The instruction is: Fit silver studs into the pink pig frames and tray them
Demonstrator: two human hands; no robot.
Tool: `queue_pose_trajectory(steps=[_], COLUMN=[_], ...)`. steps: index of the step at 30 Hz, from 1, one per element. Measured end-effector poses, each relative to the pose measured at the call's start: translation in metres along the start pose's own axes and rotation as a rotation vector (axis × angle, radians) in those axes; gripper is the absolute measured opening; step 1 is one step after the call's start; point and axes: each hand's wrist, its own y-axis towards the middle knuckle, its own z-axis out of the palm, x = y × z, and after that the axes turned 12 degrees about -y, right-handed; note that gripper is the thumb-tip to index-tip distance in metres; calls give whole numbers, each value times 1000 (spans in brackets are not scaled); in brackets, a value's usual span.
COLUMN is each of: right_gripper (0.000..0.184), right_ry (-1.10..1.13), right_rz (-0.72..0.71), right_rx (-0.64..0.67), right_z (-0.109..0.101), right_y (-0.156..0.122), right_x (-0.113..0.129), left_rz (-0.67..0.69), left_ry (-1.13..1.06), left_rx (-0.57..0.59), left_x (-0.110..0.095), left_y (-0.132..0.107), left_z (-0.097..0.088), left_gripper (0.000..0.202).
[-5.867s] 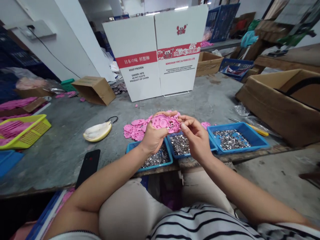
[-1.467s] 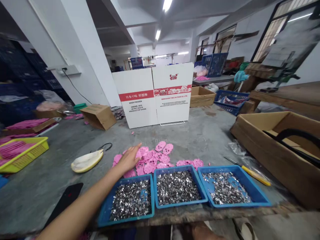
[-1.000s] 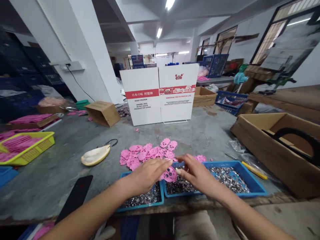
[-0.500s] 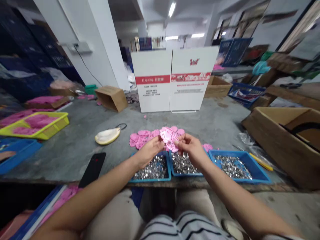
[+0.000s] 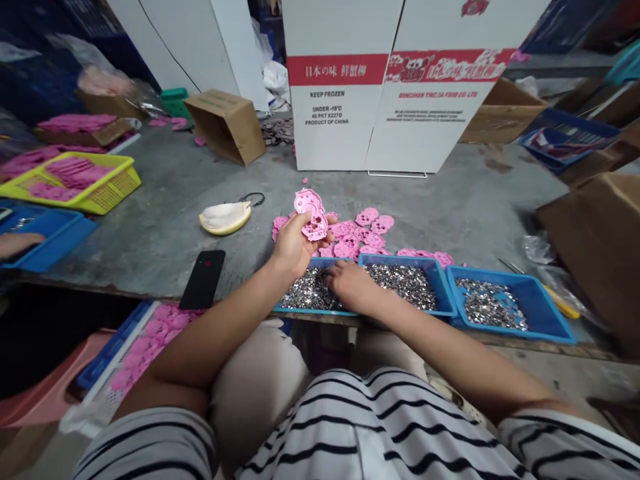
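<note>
At frame centre, the left hand (image 5: 293, 248) pinches a lobed pink plastic piece (image 5: 312, 205); the right hand (image 5: 353, 285), grip unclear, touches silvery metal bits (image 5: 309, 289).

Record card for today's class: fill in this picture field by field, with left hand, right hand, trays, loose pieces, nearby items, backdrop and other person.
Left hand: holding a pink piece up off the table
Right hand: fingers down at the shiny bits in the leftmost tray; grip unclear
Trays: three blue in a row, including the middle tray and rightmost tray
Loose pieces: pink pile behind the trays
Nearby items: black phone, yellow basket
Backdrop: white carton, red band
Other person: hand at far left
</note>
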Motion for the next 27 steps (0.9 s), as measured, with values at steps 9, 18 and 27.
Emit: queue_pose_trajectory(steps=[9, 18, 27], right_gripper=[26, 9, 19], right_ry=[-70, 529, 612], right_rz=[-61, 196, 181], right_rx=[58, -370, -902], right_z=[3, 13, 19], right_y=[6, -7, -7], right_x=[0, -26, -31], left_rz=[-95, -211, -277], left_ry=[97, 288, 281], left_rx=[35, 53, 171], left_x=[-2, 10, 22], left_y=[6, -1, -9], left_z=[-1, -23, -31], left_gripper=[32, 17, 47])
